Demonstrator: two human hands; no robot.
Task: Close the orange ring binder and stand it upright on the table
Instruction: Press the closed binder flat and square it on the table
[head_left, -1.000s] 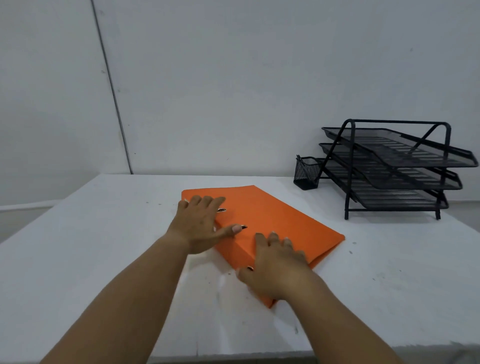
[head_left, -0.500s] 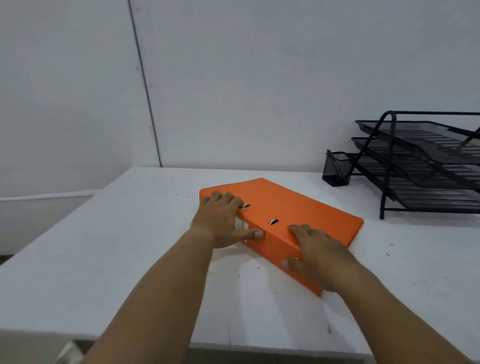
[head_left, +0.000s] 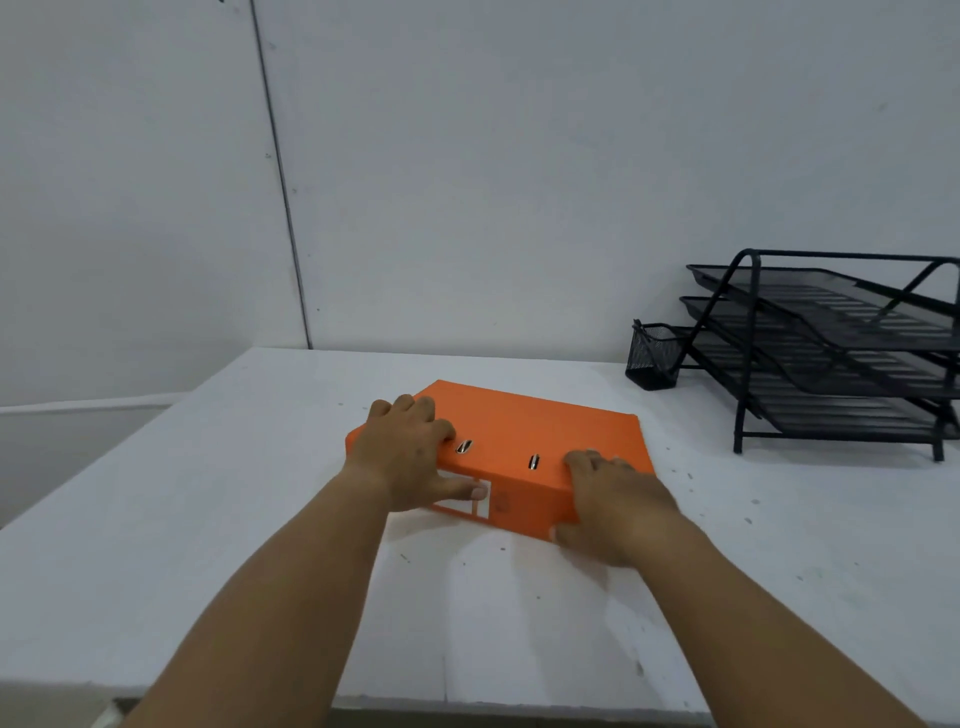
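The orange ring binder (head_left: 540, 431) lies closed and flat on the white table (head_left: 208, 519), its spine with a white label facing me. Two metal ring slots show near the spine edge of the cover. My left hand (head_left: 410, 457) grips the binder's left end, fingers over the cover and thumb on the spine. At the right end my right hand (head_left: 613, 499) holds it the same way, fingers on top and thumb low on the spine corner.
A black three-tier mesh letter tray (head_left: 841, 353) stands at the back right, with a small black mesh cup (head_left: 652, 356) next to it on its left. The white wall runs close behind the table. The table's front edge is near me.
The binder has turned so that its spine now faces me squarely. Both hands shifted from pressing on the cover to gripping its two ends at the spine. My view moved closer.
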